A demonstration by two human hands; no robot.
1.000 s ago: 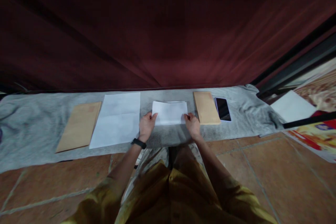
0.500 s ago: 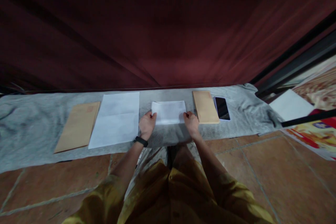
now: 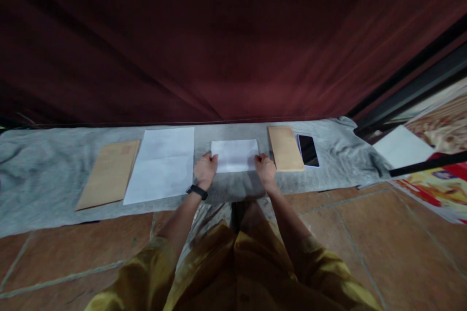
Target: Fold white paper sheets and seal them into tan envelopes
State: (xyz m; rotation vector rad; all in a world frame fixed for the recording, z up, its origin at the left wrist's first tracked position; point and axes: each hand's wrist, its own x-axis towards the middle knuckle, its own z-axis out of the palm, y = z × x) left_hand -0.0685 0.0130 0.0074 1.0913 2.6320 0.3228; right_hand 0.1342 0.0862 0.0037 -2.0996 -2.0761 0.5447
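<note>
A folded sheet of white paper point(image 3: 235, 155) lies across the grey cloth in front of me. My left hand point(image 3: 205, 170) pinches its left edge, thumb on top, a dark watch band at the wrist. At the opposite edge my right hand point(image 3: 265, 170) is closed on the paper in the same way; the fingers beneath are hidden. Left of my hands a larger white sheet point(image 3: 162, 165) lies flat with a crease across its middle. Beside it rests a brown envelope point(image 3: 109, 172). Close to my right hand are brown envelopes point(image 3: 286, 149), seemingly stacked.
A phone point(image 3: 308, 150) with a dark screen lies right of the envelopes on the grey cloth point(image 3: 339, 155). Behind hangs a dark red curtain point(image 3: 226, 58). At the right stand a black metal bar point(image 3: 430, 163) and colourful printed packaging point(image 3: 445, 189). Tiled floor point(image 3: 365, 233) lies below.
The far edge of the folded paper looks flatter and straighter. Both hands keep their hold in nearly the same place.
</note>
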